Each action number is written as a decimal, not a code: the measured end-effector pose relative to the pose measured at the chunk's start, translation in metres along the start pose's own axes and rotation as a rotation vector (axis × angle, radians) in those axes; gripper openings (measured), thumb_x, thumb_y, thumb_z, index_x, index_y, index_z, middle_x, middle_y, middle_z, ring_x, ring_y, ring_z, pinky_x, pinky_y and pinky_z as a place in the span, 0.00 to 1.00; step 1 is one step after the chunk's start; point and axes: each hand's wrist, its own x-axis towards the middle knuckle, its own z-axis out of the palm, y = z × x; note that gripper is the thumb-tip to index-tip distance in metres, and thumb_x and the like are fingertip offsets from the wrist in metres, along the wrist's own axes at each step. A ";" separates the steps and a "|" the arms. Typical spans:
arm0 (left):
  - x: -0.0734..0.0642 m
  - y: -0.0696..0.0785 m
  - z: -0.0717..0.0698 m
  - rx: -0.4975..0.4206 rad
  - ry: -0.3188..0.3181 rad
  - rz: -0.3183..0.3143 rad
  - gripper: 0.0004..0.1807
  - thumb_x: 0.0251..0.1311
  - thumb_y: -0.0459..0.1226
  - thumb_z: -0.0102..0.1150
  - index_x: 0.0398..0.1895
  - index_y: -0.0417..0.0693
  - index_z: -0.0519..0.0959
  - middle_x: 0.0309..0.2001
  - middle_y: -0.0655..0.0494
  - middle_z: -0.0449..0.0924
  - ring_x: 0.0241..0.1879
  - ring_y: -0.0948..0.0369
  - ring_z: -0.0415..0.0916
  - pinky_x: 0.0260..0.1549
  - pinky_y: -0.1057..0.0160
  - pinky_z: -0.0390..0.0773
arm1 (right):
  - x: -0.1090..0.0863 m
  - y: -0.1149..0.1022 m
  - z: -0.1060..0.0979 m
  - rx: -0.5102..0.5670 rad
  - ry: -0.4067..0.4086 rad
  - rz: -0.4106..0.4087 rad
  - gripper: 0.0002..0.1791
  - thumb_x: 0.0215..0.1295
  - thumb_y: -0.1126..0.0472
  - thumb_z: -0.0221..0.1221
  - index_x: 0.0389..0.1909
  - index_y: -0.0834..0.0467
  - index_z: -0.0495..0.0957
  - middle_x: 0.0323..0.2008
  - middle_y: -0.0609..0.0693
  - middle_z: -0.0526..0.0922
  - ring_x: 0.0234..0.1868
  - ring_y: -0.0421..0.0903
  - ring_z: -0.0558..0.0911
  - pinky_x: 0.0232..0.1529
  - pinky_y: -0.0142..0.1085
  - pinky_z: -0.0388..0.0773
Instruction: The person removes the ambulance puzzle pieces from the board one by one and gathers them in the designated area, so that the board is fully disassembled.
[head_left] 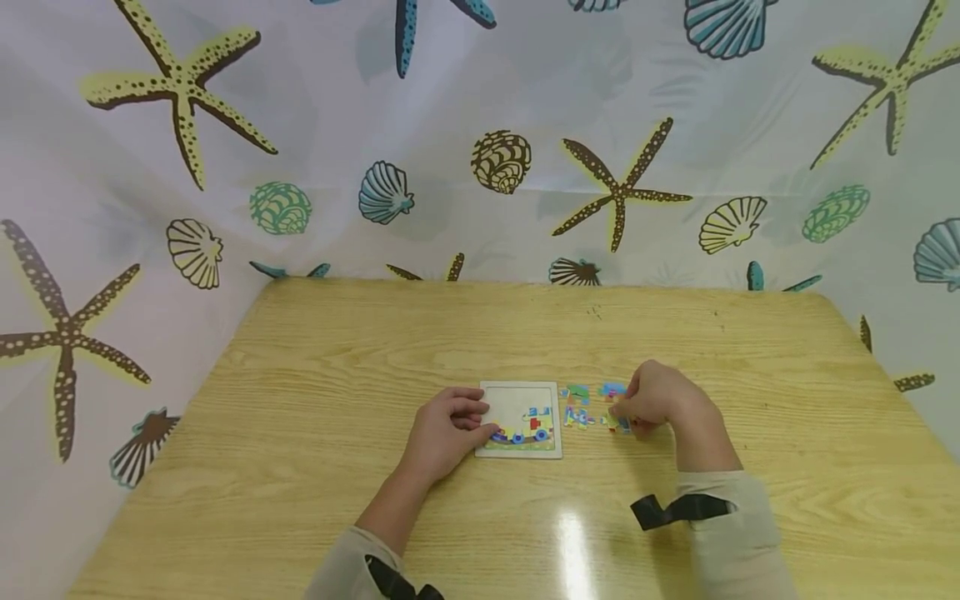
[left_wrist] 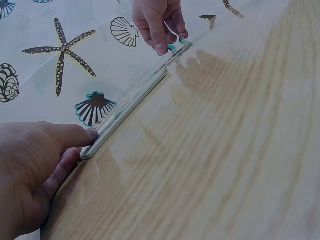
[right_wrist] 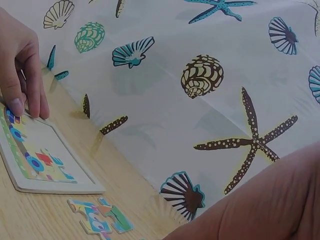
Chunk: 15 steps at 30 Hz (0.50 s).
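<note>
A square puzzle board (head_left: 519, 452) with a pale raised rim lies on the table, its lower part filled with joined pieces (head_left: 534, 429) picturing a vehicle with blue wheels. My left hand (head_left: 450, 429) holds the board's left edge, thumb on top near the lower corner. To the right of the board, my right hand (head_left: 663, 398) reaches down over loose puzzle pieces (head_left: 577, 393). In the left wrist view, the right hand (left_wrist: 159, 22) pinches a thin puzzle piece (left_wrist: 171, 33) between thumb and fingers. That hand's fingers are hidden in the right wrist view.
The wood-grain table (head_left: 337, 358) spreads around the board on all sides. A white cloth (head_left: 450, 225) printed with starfish and shells hangs behind and beside it. Black straps (head_left: 690, 508) circle both sleeves.
</note>
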 end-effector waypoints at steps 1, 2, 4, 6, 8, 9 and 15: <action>0.000 0.000 0.000 0.002 -0.001 0.000 0.15 0.51 0.34 0.76 0.43 0.42 0.87 0.51 0.54 0.81 0.38 0.64 0.80 0.40 0.69 0.83 | 0.000 -0.001 0.000 0.021 0.008 -0.015 0.12 0.65 0.58 0.65 0.33 0.65 0.81 0.17 0.52 0.83 0.20 0.44 0.82 0.31 0.37 0.79; 0.000 0.001 0.000 0.002 -0.003 -0.002 0.15 0.51 0.34 0.76 0.43 0.42 0.87 0.51 0.54 0.81 0.38 0.63 0.80 0.40 0.69 0.84 | 0.001 -0.002 0.001 0.045 0.015 -0.030 0.13 0.66 0.57 0.65 0.34 0.65 0.80 0.18 0.53 0.83 0.21 0.45 0.82 0.31 0.38 0.79; 0.000 0.001 -0.001 0.006 -0.006 -0.002 0.15 0.51 0.35 0.76 0.43 0.42 0.87 0.52 0.54 0.81 0.38 0.63 0.80 0.41 0.69 0.84 | 0.004 -0.005 0.003 0.097 0.021 -0.079 0.13 0.67 0.57 0.64 0.38 0.64 0.79 0.21 0.54 0.84 0.22 0.46 0.83 0.30 0.40 0.80; 0.000 0.001 -0.001 0.007 -0.009 -0.004 0.15 0.51 0.35 0.76 0.43 0.42 0.87 0.52 0.54 0.81 0.38 0.63 0.80 0.41 0.68 0.84 | 0.008 -0.010 0.008 0.145 0.008 -0.135 0.13 0.68 0.57 0.63 0.41 0.64 0.79 0.25 0.55 0.83 0.23 0.47 0.83 0.29 0.40 0.80; 0.000 0.001 -0.001 0.004 -0.011 -0.005 0.15 0.51 0.35 0.76 0.43 0.42 0.87 0.52 0.54 0.81 0.38 0.63 0.80 0.41 0.69 0.84 | 0.011 -0.016 0.014 0.168 -0.007 -0.181 0.12 0.68 0.58 0.63 0.42 0.64 0.80 0.27 0.56 0.83 0.23 0.47 0.82 0.27 0.39 0.79; 0.000 0.001 -0.001 0.004 -0.011 -0.006 0.15 0.51 0.35 0.76 0.43 0.42 0.87 0.52 0.54 0.81 0.38 0.63 0.80 0.41 0.69 0.84 | 0.013 -0.019 0.018 0.169 -0.011 -0.205 0.11 0.68 0.59 0.63 0.43 0.64 0.81 0.28 0.56 0.83 0.24 0.47 0.83 0.27 0.38 0.78; 0.000 0.000 0.000 -0.006 -0.009 -0.010 0.15 0.51 0.34 0.76 0.43 0.42 0.87 0.52 0.54 0.81 0.38 0.63 0.80 0.41 0.69 0.84 | 0.019 -0.035 0.040 0.114 0.018 -0.248 0.12 0.61 0.61 0.69 0.43 0.62 0.83 0.32 0.51 0.83 0.29 0.43 0.80 0.29 0.32 0.77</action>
